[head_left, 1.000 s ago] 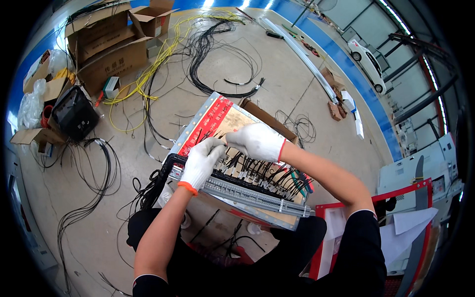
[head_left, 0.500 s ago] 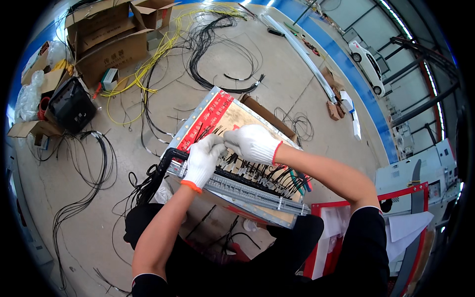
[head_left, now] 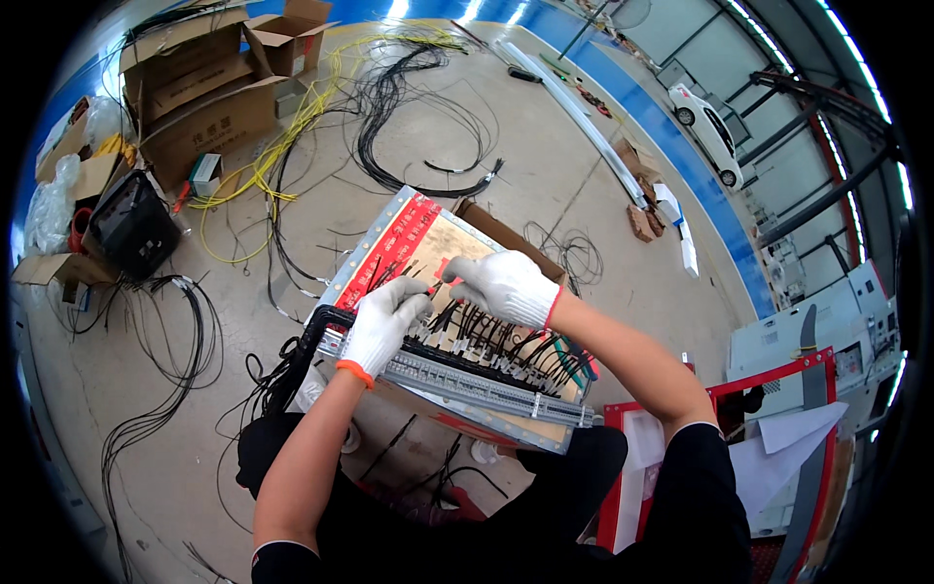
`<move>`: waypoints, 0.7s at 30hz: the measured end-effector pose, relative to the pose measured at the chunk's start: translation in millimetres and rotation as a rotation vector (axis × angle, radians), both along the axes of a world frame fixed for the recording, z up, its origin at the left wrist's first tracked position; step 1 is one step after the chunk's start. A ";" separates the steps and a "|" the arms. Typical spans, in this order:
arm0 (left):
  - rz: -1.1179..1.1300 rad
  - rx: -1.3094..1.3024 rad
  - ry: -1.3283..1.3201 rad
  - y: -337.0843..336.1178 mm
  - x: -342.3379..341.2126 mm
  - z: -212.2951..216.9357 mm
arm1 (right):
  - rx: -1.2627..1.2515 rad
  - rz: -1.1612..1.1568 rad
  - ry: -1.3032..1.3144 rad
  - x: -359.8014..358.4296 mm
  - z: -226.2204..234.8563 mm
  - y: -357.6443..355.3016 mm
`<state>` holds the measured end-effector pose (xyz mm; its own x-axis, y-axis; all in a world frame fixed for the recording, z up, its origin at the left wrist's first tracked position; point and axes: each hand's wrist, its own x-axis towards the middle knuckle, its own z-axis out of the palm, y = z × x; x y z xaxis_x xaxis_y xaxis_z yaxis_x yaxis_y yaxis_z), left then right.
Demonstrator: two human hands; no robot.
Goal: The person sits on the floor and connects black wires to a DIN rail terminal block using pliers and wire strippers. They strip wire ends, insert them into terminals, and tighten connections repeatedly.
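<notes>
White work gloves with grey fingers cover both my hands. Over the left part of a box-like panel, my left hand [head_left: 382,323] has its thumb and fingers drawn together; whatever is in the pinch is too small to make out. Facing it, my right hand [head_left: 514,289] curls its thumb and forefinger a short gap away, its grip likewise unclear. Below them, many short black wires [head_left: 501,336] with white tags fan out from a row along a grey slotted rail [head_left: 467,384]. Red printed tape [head_left: 397,243] runs along the panel's left side. A thick black cable bundle [head_left: 313,341] bends around its left edge.
Black cable coils [head_left: 384,136] and a yellow cable [head_left: 311,122] lie on the floor ahead. Open cardboard boxes [head_left: 209,122] and a black bin [head_left: 136,224] stand at left. A red-edged frame [head_left: 720,389] with white sheets is at right. My knees support the panel.
My hands have drawn slightly apart, the right thumb and forefinger loosening from the left fingertips. The whole view has shifted a little.
</notes>
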<state>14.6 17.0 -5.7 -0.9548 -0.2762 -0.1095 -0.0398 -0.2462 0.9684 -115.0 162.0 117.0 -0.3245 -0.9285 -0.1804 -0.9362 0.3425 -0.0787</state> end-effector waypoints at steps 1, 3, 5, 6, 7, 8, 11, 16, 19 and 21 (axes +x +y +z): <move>0.000 -0.001 0.008 0.6 -0.7 0.2 | 0.017 0.007 0.007 0.6 -1.6 -1.9; -0.002 -0.004 0.016 2.3 0.2 2.8 | 0.021 0.021 0.014 4.0 -4.2 -6.9; 0.035 -0.101 0.026 2.1 0.5 3.5 | 0.011 -0.031 0.033 9.9 -4.7 -8.7; 0.068 -0.176 0.039 1.0 0.8 5.8 | -0.112 -0.091 0.014 8.4 -8.3 -6.6; 0.100 -0.251 0.053 0.1 -0.4 7.2 | -0.220 -0.207 -0.153 8.2 -7.9 -5.0; 0.166 -0.309 0.137 -6.1 -0.7 4.6 | -0.328 -0.321 -0.324 11.1 -5.0 -5.7; 0.274 -0.121 0.012 -40.5 10.7 33.2 | -0.438 -0.679 -1.242 28.5 2.9 2.6; 0.294 -0.184 -0.041 -63.8 15.7 26.2 | -0.619 -0.864 -2.054 75.8 -58.4 40.3; 0.177 -0.211 -0.141 -58.9 21.8 41.6 | -0.638 -0.838 -2.128 93.3 -63.9 52.2; 0.037 -0.155 -0.130 -56.9 23.5 49.3 | -0.686 -0.874 -2.137 102.2 -62.4 55.3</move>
